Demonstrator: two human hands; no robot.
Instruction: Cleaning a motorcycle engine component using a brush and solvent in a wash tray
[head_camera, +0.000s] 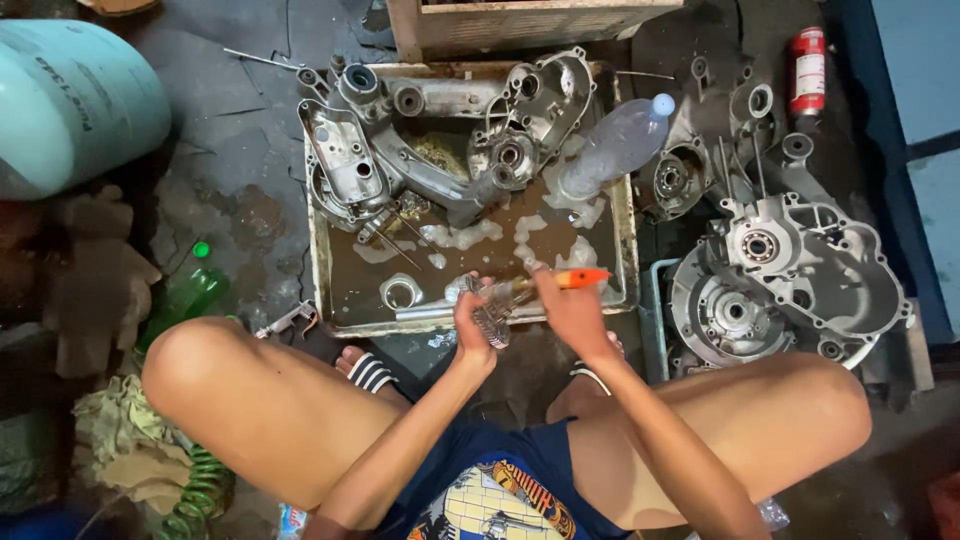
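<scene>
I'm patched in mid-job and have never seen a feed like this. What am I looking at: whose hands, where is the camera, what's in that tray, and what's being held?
There is no machine here: one camera worn on a person's head looks straight down at their own bare hands and knees as they squat on a workshop floor. In front is a shallow metal tray of dirty, foamy liquid, with engine casings and a plastic bottle lying in it. More engine cases sit on the floor to the right. The left hand grips a small ribbed metal part over the tray's near edge. The right hand holds an orange-handled tool against it; its working end is hidden.
</scene>
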